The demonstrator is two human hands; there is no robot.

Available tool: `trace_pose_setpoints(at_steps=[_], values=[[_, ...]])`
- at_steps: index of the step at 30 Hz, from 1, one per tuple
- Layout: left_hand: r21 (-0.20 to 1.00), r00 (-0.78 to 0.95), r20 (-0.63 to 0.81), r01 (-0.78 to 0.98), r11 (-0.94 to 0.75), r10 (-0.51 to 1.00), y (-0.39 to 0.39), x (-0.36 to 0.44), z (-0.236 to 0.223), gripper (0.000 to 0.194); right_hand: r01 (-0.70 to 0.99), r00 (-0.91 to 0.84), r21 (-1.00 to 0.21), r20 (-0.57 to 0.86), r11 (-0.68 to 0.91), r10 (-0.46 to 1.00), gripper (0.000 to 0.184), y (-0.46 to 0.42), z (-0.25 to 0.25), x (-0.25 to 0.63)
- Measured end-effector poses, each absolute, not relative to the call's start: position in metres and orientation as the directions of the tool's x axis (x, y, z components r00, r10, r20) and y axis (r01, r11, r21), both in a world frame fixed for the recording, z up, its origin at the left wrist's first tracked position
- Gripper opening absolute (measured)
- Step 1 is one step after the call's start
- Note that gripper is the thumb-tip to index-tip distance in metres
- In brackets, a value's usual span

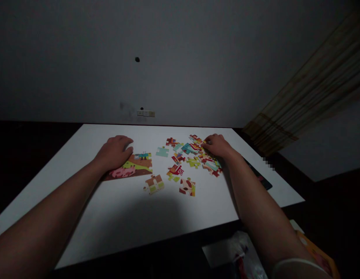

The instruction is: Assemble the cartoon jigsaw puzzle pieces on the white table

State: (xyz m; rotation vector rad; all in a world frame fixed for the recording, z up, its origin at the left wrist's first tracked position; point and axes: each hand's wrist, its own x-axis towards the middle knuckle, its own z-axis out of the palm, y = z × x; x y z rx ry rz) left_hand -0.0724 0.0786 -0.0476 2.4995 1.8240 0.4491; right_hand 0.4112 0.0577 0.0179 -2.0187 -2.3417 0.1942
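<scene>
On the white table [116, 217] lies a partly joined block of puzzle pieces [136, 166] showing brown, green and pink. My left hand [114, 151] rests palm-down on its left part, fingers curled loosely over it. Several loose colourful puzzle pieces [187, 155] are scattered to the right. My right hand [216, 145] sits on the far right of that scatter, fingers bent and pinched at a piece [203, 143]; what is in the pinch is too small to name. Two joined pieces [153, 184] and a red and white piece [187, 186] lie nearer to me.
A dark flat object [260, 178] lies at the table's right edge beside my right forearm. Below the front edge are a white bag or paper [226, 252] and an orange item [319, 252]. A curtain [308, 93] hangs at right; a wall socket [146, 113] is behind the table.
</scene>
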Motion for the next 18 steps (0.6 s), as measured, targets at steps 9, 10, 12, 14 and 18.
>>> trace_pose_setpoints(at_steps=[9,10,12,14,18], values=[[0.193,0.275,0.206,0.929,-0.314,0.939,0.077,-0.071,-0.047,0.059,0.798,0.060,-0.602,0.038,-0.026,0.997,0.018,0.046,0.018,0.414],[0.197,0.279,0.210,0.927,-0.321,0.937,0.077,-0.071,-0.048,0.058,0.786,0.071,-0.618,0.068,-0.014,0.995,0.017,0.047,0.018,0.413],[0.198,0.282,0.216,0.925,-0.325,0.935,0.077,-0.071,-0.048,0.057,0.762,0.098,-0.647,0.106,-0.006,0.990,0.019,0.048,0.018,0.412],[0.191,0.283,0.217,0.926,-0.325,0.934,0.076,-0.070,-0.048,0.057,0.739,0.122,-0.674,0.115,-0.013,0.986,0.022,0.049,0.019,0.410],[0.189,0.281,0.227,0.927,-0.325,0.933,0.073,-0.068,-0.047,0.058,0.717,0.111,-0.696,0.156,0.029,0.981,0.024,0.051,0.017,0.409]])
